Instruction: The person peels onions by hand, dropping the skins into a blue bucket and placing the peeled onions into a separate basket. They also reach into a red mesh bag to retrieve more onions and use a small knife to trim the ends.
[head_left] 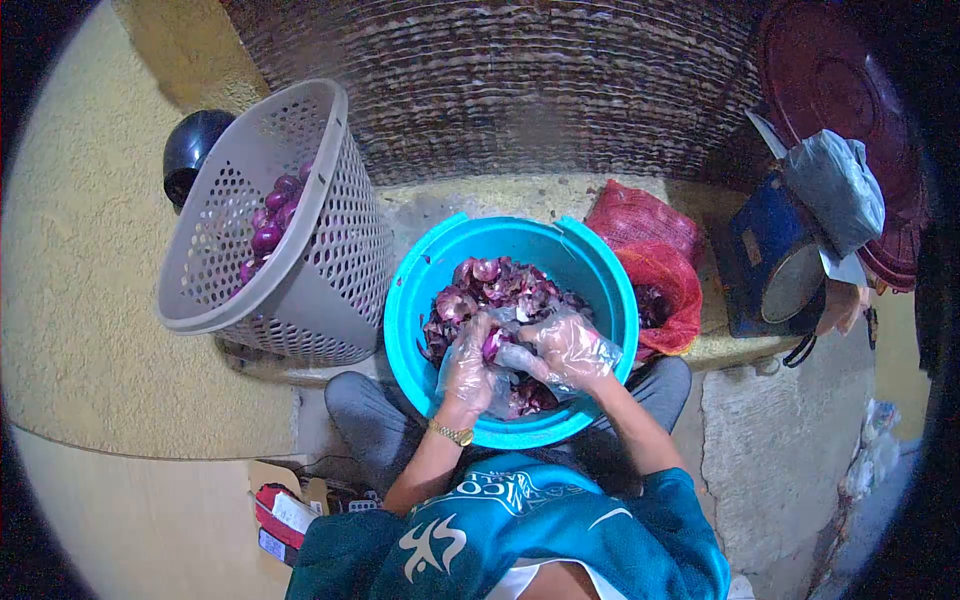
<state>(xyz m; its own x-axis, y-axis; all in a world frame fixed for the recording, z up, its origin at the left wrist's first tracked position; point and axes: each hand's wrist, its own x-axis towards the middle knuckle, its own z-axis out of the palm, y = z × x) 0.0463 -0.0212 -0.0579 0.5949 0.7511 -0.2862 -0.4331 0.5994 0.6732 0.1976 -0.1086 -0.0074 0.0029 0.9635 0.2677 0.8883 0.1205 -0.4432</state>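
Note:
Both my hands wear clear plastic gloves and meet over a turquoise basin [400, 300] between my legs. A small red onion [493, 344] is gripped by my left hand [468, 368], its fingers closed around it. My right hand [568, 348] bends in from the other side, its fingers closed at the same onion; whether it holds a blade or a bit of skin is hidden. Beneath them, loose purple onion skins [520, 290] are heaped in the basin, with what look like whole onions among them.
A grey perforated basket [350, 230] with peeled red onions [268, 238] stands at left. A red mesh sack [680, 290] leans behind the basin's right side. Farther right are a blue weighing scale [760, 250] with a plastic bag [838, 190] on top and a dark red lid [840, 90].

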